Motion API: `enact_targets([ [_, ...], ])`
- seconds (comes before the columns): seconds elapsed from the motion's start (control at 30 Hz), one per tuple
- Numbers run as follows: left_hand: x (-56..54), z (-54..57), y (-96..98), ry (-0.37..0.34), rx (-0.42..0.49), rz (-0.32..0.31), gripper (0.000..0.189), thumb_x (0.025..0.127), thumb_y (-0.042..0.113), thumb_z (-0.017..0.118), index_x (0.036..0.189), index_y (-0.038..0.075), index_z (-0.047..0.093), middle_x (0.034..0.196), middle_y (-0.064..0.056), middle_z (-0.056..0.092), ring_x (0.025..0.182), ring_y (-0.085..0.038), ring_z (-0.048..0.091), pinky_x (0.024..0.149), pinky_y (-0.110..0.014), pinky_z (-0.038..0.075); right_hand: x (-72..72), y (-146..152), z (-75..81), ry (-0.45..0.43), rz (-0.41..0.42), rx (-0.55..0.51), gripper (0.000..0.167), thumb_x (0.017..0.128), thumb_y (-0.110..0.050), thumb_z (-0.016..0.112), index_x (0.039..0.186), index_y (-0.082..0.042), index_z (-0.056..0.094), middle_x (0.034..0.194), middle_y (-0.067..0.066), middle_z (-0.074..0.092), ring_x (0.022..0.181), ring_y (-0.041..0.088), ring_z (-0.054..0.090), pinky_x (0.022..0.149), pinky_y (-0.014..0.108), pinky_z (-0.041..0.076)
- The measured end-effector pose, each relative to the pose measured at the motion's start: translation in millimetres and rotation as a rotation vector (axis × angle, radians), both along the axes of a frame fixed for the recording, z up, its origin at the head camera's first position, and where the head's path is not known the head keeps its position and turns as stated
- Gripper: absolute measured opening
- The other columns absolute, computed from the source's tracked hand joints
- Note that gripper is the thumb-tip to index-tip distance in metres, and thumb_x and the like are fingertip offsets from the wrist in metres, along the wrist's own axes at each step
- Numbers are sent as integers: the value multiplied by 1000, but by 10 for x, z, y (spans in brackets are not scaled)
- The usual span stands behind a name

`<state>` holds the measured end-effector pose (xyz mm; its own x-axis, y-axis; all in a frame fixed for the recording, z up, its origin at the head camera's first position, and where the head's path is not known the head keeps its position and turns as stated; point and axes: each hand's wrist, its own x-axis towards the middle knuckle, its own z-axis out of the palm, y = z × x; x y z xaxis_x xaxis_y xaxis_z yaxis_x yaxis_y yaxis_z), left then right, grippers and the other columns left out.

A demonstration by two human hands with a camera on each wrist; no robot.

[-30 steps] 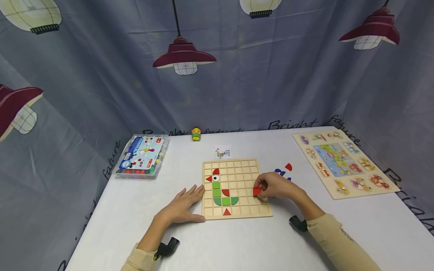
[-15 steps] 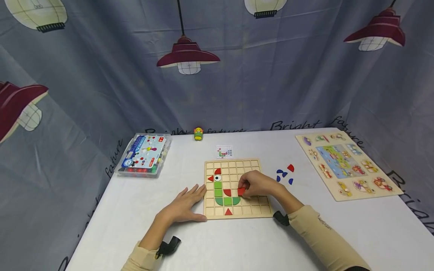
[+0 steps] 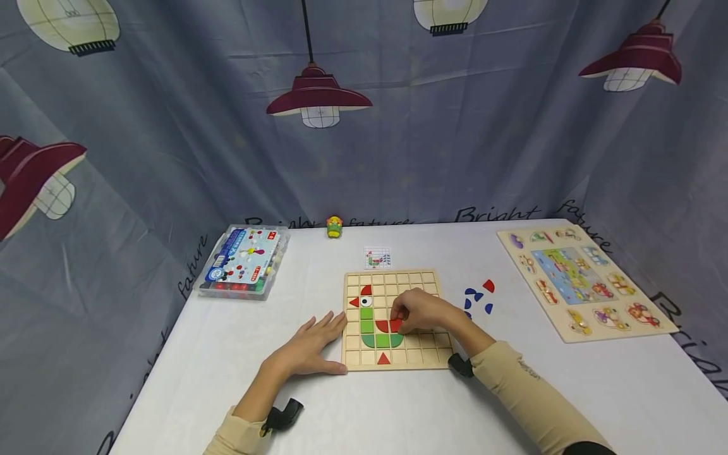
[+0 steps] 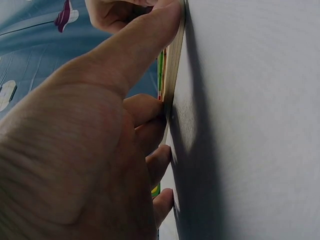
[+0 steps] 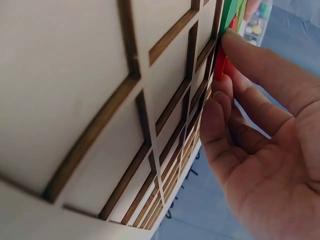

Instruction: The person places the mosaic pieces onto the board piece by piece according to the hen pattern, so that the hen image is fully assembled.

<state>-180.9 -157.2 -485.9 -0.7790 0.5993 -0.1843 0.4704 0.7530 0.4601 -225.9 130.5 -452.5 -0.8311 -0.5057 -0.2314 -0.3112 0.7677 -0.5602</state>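
Observation:
My right hand (image 3: 425,311) pinches a flat red puzzle piece (image 3: 395,325) over the wooden grid board (image 3: 421,354). The piece stands beside a red quarter-circle just above the green row; fingers partly cover its outline. In the right wrist view, thumb and fingertips grip the red piece (image 5: 220,62) close to the grid. The left hand (image 3: 309,347) lies with fingers spread, its thumb and fingertips touching the board's left edge. Green squares, rounded green pieces, red pieces and a round eye piece (image 3: 366,302) form a bird-like figure on the board.
Several blue pieces (image 3: 478,296) and one red piece (image 3: 488,286) lie right of the board. A small picture card (image 3: 378,258) and a toy figure (image 3: 334,227) are behind it. A plastic case (image 3: 241,262) stands left, a wooden picture puzzle (image 3: 586,281) right.
My right hand has carried the red piece leftward across the board, up against the other red piece. The left hand has stayed at the board's edge.

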Motion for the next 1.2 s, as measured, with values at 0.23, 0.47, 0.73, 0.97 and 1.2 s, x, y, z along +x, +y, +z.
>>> enact_targets([
  [0.23, -2, 3, -3, 3, -5, -6, 101, 78, 58, 73, 155, 12, 27, 163, -2, 23, 152, -27, 16, 123, -53, 11, -19, -16, -9, 1, -3, 3, 21, 70, -8, 85, 82, -16, 71, 74, -5, 61, 72, 11, 53, 64, 24, 45],
  [0.47, 7, 13, -2, -6, -6, 0, 101, 78, 57, 73, 155, 12, 26, 163, -3, 23, 153, -27, 15, 123, -53, 11, -18, -19, -34, 41, -16, 4, 18, 68, -10, 87, 75, -17, 72, 71, -8, 64, 67, 8, 54, 61, 21, 45],
  [0.73, 4, 19, 8, -8, -8, 2, 101, 78, 57, 73, 155, 13, 25, 163, -1, 22, 153, -25, 14, 124, -52, 10, -3, -52, -5, 36, -31, 5, 15, 70, -11, 86, 75, -17, 73, 70, -9, 65, 68, 9, 54, 63, 23, 45],
  [0.97, 14, 29, 14, -13, -2, 5, 101, 78, 57, 73, 155, 12, 26, 163, -2, 23, 153, -27, 15, 123, -54, 11, -6, 53, -17, 30, -16, -44, 16, 72, -11, 84, 83, -15, 72, 75, -8, 65, 71, 8, 56, 65, 21, 48],
  [1.2, 20, 26, 14, -12, -2, 10, 101, 78, 57, 73, 155, 13, 26, 163, -1, 22, 153, -26, 14, 124, -53, 10, -26, 408, -15, 35, -21, -121, 30, 70, -4, 83, 98, -9, 72, 85, 3, 66, 71, 11, 54, 62, 22, 49],
])
